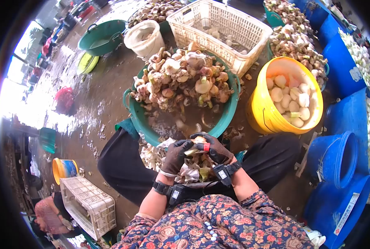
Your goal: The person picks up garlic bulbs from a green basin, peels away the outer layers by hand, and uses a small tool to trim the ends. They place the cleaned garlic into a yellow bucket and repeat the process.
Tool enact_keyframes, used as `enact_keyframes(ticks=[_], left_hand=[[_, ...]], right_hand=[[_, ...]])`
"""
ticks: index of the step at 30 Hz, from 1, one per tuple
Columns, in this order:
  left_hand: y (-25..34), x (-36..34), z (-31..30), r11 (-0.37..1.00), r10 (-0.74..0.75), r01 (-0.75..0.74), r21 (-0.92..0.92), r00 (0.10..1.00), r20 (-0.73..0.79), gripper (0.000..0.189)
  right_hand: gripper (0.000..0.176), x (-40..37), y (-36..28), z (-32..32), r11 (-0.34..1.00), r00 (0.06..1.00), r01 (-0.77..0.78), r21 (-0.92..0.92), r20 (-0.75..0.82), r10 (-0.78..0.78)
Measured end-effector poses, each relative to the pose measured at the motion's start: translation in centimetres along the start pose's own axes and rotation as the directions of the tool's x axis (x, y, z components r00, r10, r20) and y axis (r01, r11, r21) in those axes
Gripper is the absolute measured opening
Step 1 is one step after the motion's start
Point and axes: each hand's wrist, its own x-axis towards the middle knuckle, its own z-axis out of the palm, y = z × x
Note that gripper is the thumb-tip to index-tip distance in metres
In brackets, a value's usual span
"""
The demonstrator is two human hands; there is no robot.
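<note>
In dark gloves, my left hand (175, 156) and my right hand (218, 151) meet over my lap, fingers closed around one garlic bulb (199, 140). Its pale stem end points down between them. A red band shows at my right fingers; part of the bulb is hidden behind the gloves. Just beyond my hands stands a green tub (147, 132) heaped with untrimmed, brownish garlic (180, 79). Below them, peeled skins and stem scraps (151, 155) lie piled between my knees.
A yellow bucket (257, 101) of peeled white bulbs stands right of the tub. Behind are a white crate (243, 62), a white bucket (145, 39) and a green basin (104, 39). Blue bins (332, 159) line the right. At lower left, a person (52, 213) sits near another crate (89, 203).
</note>
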Motion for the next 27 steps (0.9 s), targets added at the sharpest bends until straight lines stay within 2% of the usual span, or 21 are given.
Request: enact_keyframes(ticks=[1, 2, 3, 5, 6, 7, 9, 10, 11, 12, 14, 15, 17, 18, 19, 20, 21, 22, 24, 25, 27], left_hand=[[0.7, -0.2, -0.1, 0.992, -0.107, 0.105, -0.071, 0.994, -0.022, 0.027], [-0.7, 0.6, -0.5, 0.993, -0.058, 0.053, -0.107, 0.997, -0.049, 0.027], [-2.0, 0.9, -0.8, 0.979, -0.04, 0.025, -0.202, 0.997, -0.07, 0.027], [-2.0, 1.7, -2.0, 0.969, -0.094, 0.052, -0.242, 0.983, -0.161, 0.026], [-1.0, 1.8, -2.7, 0.989, -0.063, 0.034, -0.146, 0.977, -0.202, 0.024], [-1.1, 3.1, -4.1, 0.993, -0.115, 0.105, -0.051, 0.952, -0.283, 0.024], [1.2, 6.2, -7.4, 0.996, 0.018, -0.041, -0.073, 0.956, -0.292, 0.023], [3.9, 8.5, -9.3, 0.984, 0.167, -0.177, -0.017, 0.953, -0.252, 0.018], [7.6, 9.7, -10.5, 0.967, 0.24, -0.253, -0.019, 0.939, -0.245, 0.023], [12.2, 11.0, -11.4, 0.949, 0.289, -0.311, -0.053, 0.924, -0.249, 0.029], [19.9, 14.1, -13.4, 0.924, 0.308, -0.35, -0.156, 0.92, -0.243, 0.04], [20.3, 17.9, -17.5, 0.908, 0.262, -0.307, -0.285, 0.947, -0.185, 0.045], [22.6, 18.5, -17.5, 0.985, 0.168, -0.156, 0.066, 0.959, -0.229, 0.048], [21.3, 19.3, -17.9, 0.944, 0.206, -0.155, 0.29, 0.966, -0.154, 0.04], [17.7, 20.2, -18.6, 0.7, 0.177, -0.158, 0.696, 0.983, 0.046, 0.037], [14.1, 21.2, -19.3, 0.072, 0.138, -0.264, 0.962, 0.958, 0.253, 0.035], [10.5, 22.2, -20.0, -0.374, 0.096, -0.378, 0.847, 0.893, 0.44, 0.035], [5.3, 21.6, -19.5, -0.271, 0.05, -0.454, 0.849, 0.874, 0.484, 0.034], [-5.1, 20.4, -18.2, 0.33, 0.054, -0.474, 0.816, 0.873, 0.485, 0.032], [-9.1, 20.4, -17.3, 0.501, 0.108, -0.474, 0.724, 0.864, 0.492, 0.032], [-11.0, 19.8, -12.8, 0.667, 0.047, -0.323, 0.671, 0.917, 0.395, 0.045]], right_hand=[[0.041, 0.4, 0.7, 0.2, 0.997, 0.996, -0.033, 0.069, -0.079, 0.039], [0.039, 0.9, 1.6, 0.5, 0.989, 0.985, -0.062, 0.138, -0.15, 0.083], [0.034, 0.9, 2.5, 0.5, 0.995, 0.985, 0.086, 0.054, -0.152, -0.076], [0.033, 0.2, 0.2, 1.5, 0.922, 0.924, -0.187, 0.338, -0.257, 0.282], [0.038, 0.6, 1.4, 0.5, 0.902, 0.897, -0.2, 0.384, -0.298, 0.326], [0.044, 0.9, 2.5, -0.4, 0.879, 0.866, -0.206, 0.43, -0.338, 0.368], [0.045, 0.8, 1.9, -0.9, 0.856, 0.761, -0.23, 0.464, -0.462, 0.455], [0.039, 0.6, 2.1, -1.5, 0.875, 0.787, -0.198, 0.442, -0.46, 0.41], [0.039, 1.0, 2.1, -1.5, 0.872, 0.785, -0.2, 0.447, -0.459, 0.415], [0.037, 1.2, 2.0, -1.4, 0.863, 0.811, -0.122, 0.49, -0.453, 0.372], [0.03, 1.0, 0.8, -0.3, 0.824, 0.83, 0.001, 0.567, -0.46, 0.316], [0.03, 1.2, 1.6, -1.0, 0.821, 0.834, -0.017, 0.571, -0.444, 0.326], [0.032, 1.4, 1.0, -1.2, 0.852, 0.795, -0.074, 0.519, -0.485, 0.365], [0.034, 1.4, 0.7, -1.1, 0.866, 0.781, -0.106, 0.489, -0.498, 0.377], [0.034, 1.7, 0.9, -1.3, 0.861, 0.775, -0.11, 0.497, -0.499, 0.387], [0.035, 1.7, 1.1, -1.5, 0.886, 0.761, -0.134, 0.445, -0.526, 0.379], [0.036, 1.7, 1.3, -1.6, 0.907, 0.747, -0.158, 0.39, -0.554, 0.369], [0.037, 1.8, 1.5, -1.6, 0.912, 0.747, -0.16, 0.377, -0.557, 0.361], [0.037, 2.0, 1.6, -1.5, 0.917, 0.744, -0.193, 0.35, -0.557, 0.369], [0.037, 2.2, 1.6, -1.3, 0.922, 0.749, -0.219, 0.319, -0.551, 0.369], [0.035, 2.2, 1.5, -0.9, 0.915, 0.741, -0.225, 0.334, -0.552, 0.383]])
